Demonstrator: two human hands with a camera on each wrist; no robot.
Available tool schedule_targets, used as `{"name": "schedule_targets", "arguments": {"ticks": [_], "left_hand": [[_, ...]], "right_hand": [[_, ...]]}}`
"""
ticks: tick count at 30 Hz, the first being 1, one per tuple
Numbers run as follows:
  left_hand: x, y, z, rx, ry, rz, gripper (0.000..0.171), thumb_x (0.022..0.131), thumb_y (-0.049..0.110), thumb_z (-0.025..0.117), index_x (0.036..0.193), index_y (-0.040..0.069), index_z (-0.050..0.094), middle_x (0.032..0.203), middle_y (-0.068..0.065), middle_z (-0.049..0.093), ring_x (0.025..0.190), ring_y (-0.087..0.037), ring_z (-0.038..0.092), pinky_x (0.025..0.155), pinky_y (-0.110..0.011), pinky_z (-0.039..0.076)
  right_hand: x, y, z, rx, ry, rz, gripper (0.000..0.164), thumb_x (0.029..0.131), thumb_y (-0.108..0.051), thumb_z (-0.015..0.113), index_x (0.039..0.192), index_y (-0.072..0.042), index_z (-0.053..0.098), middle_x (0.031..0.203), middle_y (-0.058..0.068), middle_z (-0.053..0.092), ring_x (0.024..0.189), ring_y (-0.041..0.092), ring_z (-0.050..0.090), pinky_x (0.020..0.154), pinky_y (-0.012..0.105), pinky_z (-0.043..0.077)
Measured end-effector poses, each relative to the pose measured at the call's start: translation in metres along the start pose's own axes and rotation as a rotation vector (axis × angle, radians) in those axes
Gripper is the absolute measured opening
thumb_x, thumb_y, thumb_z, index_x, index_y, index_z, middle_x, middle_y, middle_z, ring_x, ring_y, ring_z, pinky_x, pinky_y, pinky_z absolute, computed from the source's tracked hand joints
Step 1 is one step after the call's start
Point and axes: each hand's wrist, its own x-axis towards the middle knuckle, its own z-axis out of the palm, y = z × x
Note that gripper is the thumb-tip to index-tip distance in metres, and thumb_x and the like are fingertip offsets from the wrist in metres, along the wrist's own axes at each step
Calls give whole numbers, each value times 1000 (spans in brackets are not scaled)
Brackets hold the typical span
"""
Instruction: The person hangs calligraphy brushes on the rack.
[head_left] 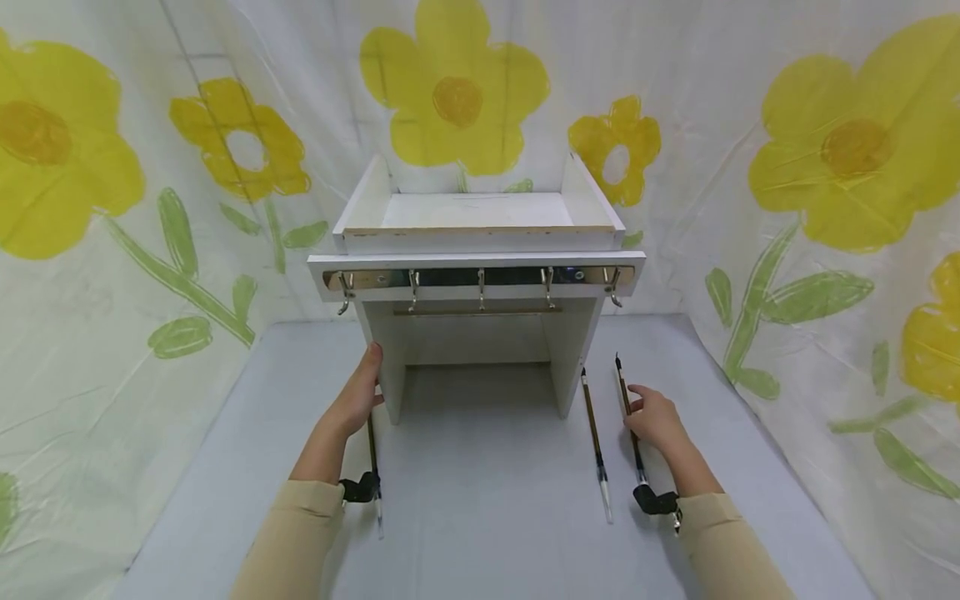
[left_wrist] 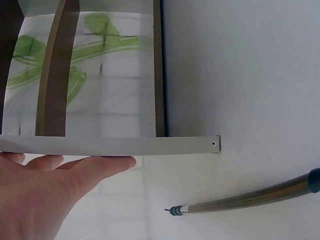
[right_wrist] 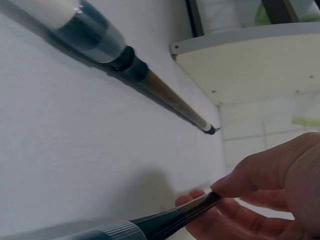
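A white wall shelf (head_left: 390, 244) with a metal rail of several hooks (head_left: 482, 287) stands in the middle of the table. My left hand (head_left: 354, 398) rests on the outside of its left side panel (left_wrist: 110, 145), fingers and thumb laid along it. My right hand (head_left: 656, 417) pinches the wooden handle of a calligraphy brush (head_left: 626, 396) between thumb and fingers, to the right of the shelf. A second calligraphy brush (head_left: 592, 417), white-tipped, lies between that hand and the shelf. Another brush (head_left: 372, 442) lies beside my left hand, partly hidden by the wrist.
The light grey table (head_left: 487, 508) extends in front of the shelf and to both sides. Behind and around it hangs a white sheet (head_left: 697, 100) painted with yellow flowers. Each wrist carries a small black device (head_left: 654, 500).
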Motion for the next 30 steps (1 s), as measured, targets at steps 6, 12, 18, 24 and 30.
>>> {"name": "schedule_targets", "arguments": {"ticks": [6, 12, 18, 24, 30], "left_hand": [[1, 1, 0, 5, -2, -10, 79, 101, 68, 2, 162, 20, -13, 169, -17, -10, 152, -51, 8, 116, -66, 27], [0, 1, 0, 12, -1, -29, 82, 100, 69, 3, 162, 18, -14, 169, -16, -11, 153, -50, 8, 117, -64, 27], [-2, 4, 1, 3, -11, -31, 79, 101, 66, 2, 161, 17, -15, 169, -17, -13, 152, -51, 4, 118, -66, 24], [-3, 5, 0, -3, -12, -40, 76, 103, 63, 1, 161, 17, -16, 169, -16, -15, 152, -51, 3, 117, -66, 24], [-2, 6, 0, 6, -10, -49, 78, 101, 66, 1, 161, 19, -15, 169, -16, -14, 153, -51, 5, 117, -66, 26]], "right_hand": [[-5, -6, -11, 37, -17, -53, 66, 86, 0, 66, 147, 11, 40, 123, 35, 62, 91, 34, 71, 66, 35, 61], [-12, -16, -17, 122, -23, -93, 65, 91, 1, 64, 148, 13, 37, 126, 34, 62, 100, 39, 71, 66, 33, 63], [-18, -26, -24, 174, 15, -110, 62, 93, 1, 64, 148, 13, 37, 126, 34, 61, 109, 43, 66, 68, 32, 63], [-22, -31, -25, 198, 69, -127, 59, 95, 0, 63, 148, 10, 39, 125, 32, 63, 106, 40, 68, 68, 31, 63], [-25, -35, -26, 202, 145, -145, 54, 95, -1, 61, 145, 9, 43, 120, 30, 67, 100, 39, 70, 67, 30, 62]]}}
